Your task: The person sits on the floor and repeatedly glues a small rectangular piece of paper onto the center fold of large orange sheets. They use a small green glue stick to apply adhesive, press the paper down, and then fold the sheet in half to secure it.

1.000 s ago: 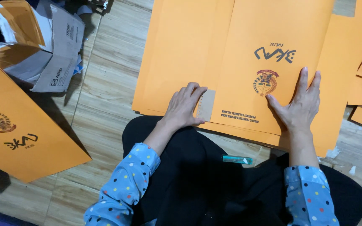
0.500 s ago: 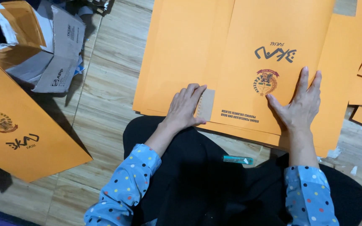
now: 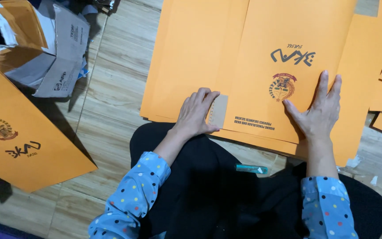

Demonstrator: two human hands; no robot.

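Both hands lie open and flat on the top orange folder (image 3: pixel 288 57), the left hand (image 3: pixel 197 113) on its tan strip (image 3: pixel 219 110), the right hand (image 3: pixel 319 110) beside the printed emblem (image 3: pixel 283 86).

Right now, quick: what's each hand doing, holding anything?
Left hand: open, flat, fingers on the small tan flap of the orange folder; holding nothing.
Right hand: open, fingers spread, pressed flat on the same folder; holding nothing.

A pale wood-plank floor (image 3: pixel 111 84) with visible grain and seams fills the scene under even indoor light. At the upper left sits a torn grey cardboard box (image 3: pixel 60 53), casting a dark shadow beside it.
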